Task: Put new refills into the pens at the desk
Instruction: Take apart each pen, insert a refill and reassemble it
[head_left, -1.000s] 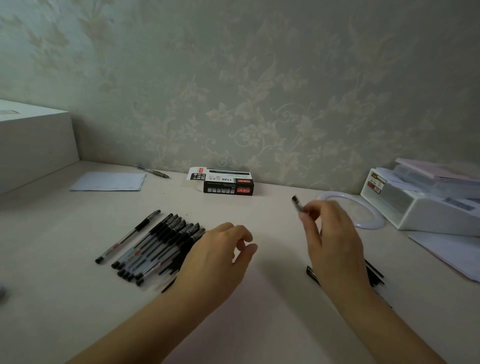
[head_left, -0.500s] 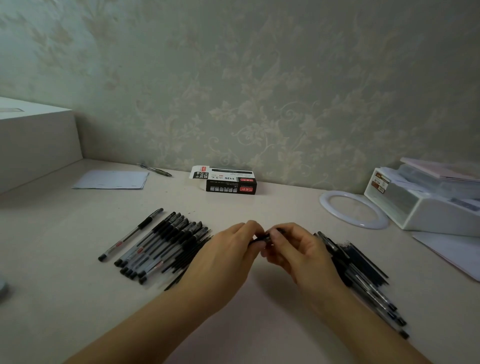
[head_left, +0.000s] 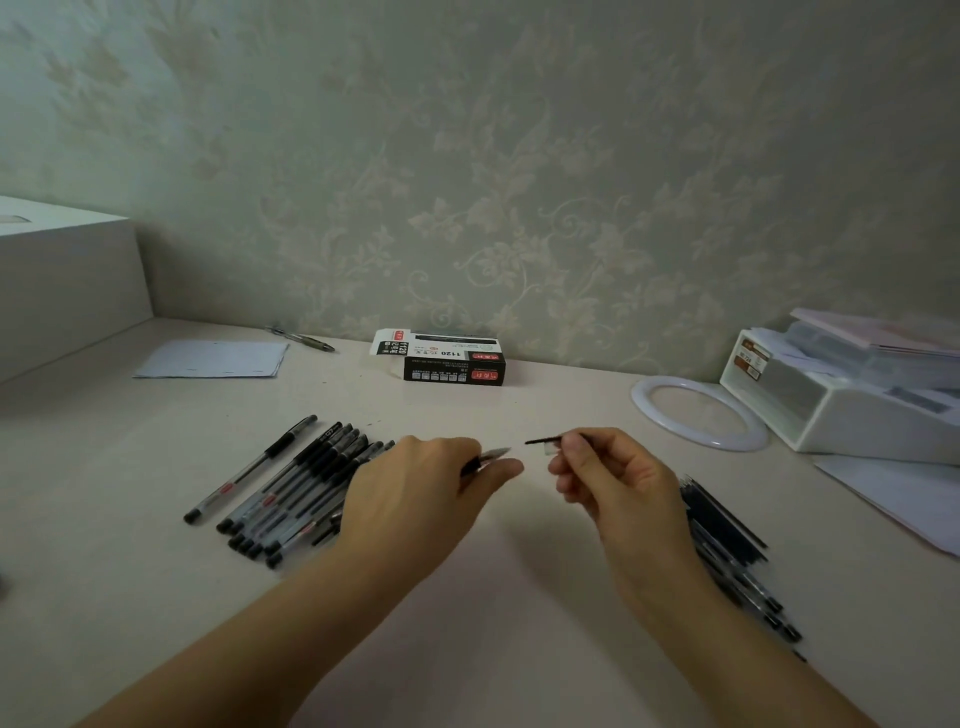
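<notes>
A slim black refill (head_left: 545, 441) is pinched between thumb and fingers of the right hand (head_left: 613, 483), its tip pointed left above the worktop (head_left: 519, 597). A pen barrel (head_left: 491, 456), clear at its open end and dark further back, is gripped in the curled fingers of the left hand (head_left: 415, 499). The two parts are held apart, a small gap being seen between them. A row of black-capped pens (head_left: 291, 488) with clear barrels is laid side by side to the left, partly under the left hand. A heap of dark refills and pens (head_left: 727, 540) is seen just right of the right wrist. A black and white box (head_left: 447, 358) stands near the wall, with "1120" readable on it; the smaller print cannot be read. A white ring (head_left: 698, 410), a white tray (head_left: 852, 405), a sheet of paper (head_left: 213, 358) and a lone pen (head_left: 301, 338) are placed along the far edge. Bare worktop is left between the hands and the box.
</notes>
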